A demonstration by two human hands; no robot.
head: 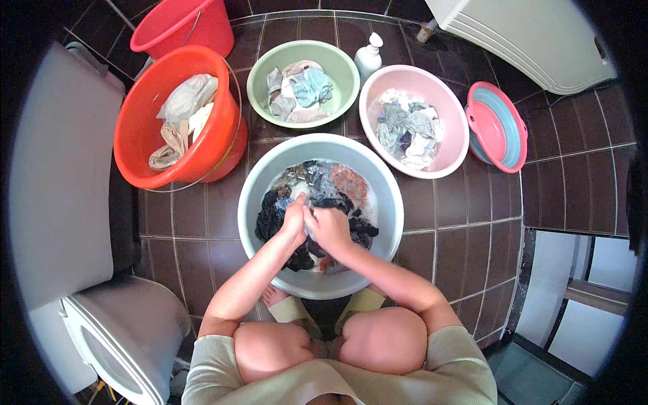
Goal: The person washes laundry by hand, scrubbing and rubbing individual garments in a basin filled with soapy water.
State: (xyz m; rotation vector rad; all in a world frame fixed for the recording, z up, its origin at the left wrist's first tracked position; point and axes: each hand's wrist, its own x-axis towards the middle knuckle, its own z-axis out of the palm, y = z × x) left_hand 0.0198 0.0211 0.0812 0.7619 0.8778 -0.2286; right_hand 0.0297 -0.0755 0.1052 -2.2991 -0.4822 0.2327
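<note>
A large pale blue plastic basin [245, 212] stands on the tiled floor before me, with dark, brown and reddish wet clothes [349, 185] in sudsy water. Over its middle my left hand [294, 216] and my right hand [328, 228] meet, pressed around a small piece of light cloth [307, 223] that is mostly hidden between them. A whitish bit of cloth or foam lies just beyond my left fingertips. Behind the basin, a green basin [253, 96] holds light clothes, and a pink basin [453, 101] holds grey, blue and white ones in water.
An orange bucket [126, 147] with bagged items stands at the left, a red bucket [217, 30] behind it. A white pump bottle [368, 58] is between the rear basins. A collapsible basin [521, 131] leans at the right. A toilet [126, 324] is at lower left.
</note>
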